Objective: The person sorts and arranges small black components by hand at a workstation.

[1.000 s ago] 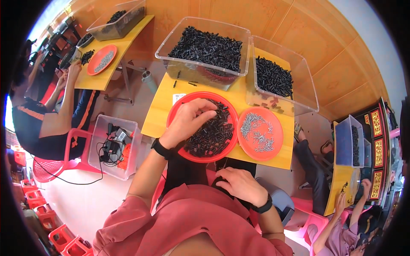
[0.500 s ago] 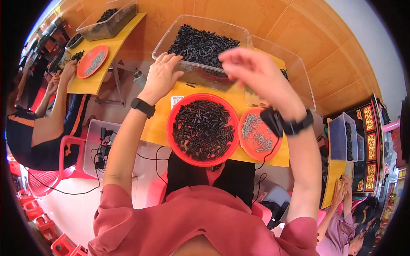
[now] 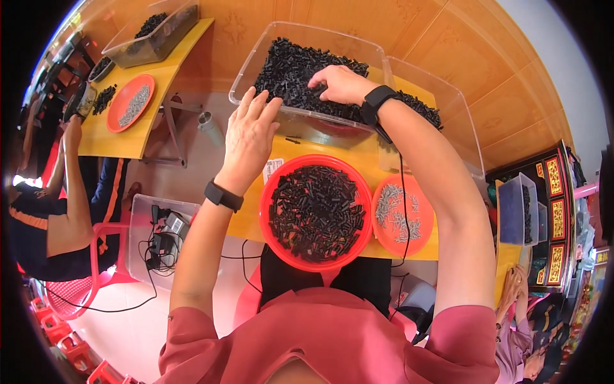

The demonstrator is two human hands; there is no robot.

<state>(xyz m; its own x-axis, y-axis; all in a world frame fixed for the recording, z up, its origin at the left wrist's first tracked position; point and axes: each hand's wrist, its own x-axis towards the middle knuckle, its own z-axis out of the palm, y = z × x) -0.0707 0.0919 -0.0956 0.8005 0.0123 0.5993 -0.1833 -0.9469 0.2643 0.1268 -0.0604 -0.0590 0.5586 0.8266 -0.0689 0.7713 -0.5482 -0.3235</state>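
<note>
Fingers of the left hand (image 3: pixel 248 136) are spread flat on the clear bin's (image 3: pixel 307 118) rim — nothing gripped. The right hand (image 3: pixel 339 84) is curled into black parts (image 3: pixel 291 67); grasp cannot be told.

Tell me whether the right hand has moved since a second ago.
Yes. The right hand moved from the table's near edge, past the big red bowl, into the clear plastic bin of black parts.

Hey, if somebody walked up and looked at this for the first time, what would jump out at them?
First, the red bowl heaped with small black parts, at the middle of the yellow table. Just behind it stands a clear bin full of the same parts: the right hand is sunk in the heap, the left hand lies on its near rim. A smaller red dish of grey pieces sits right of the bowl.
</note>
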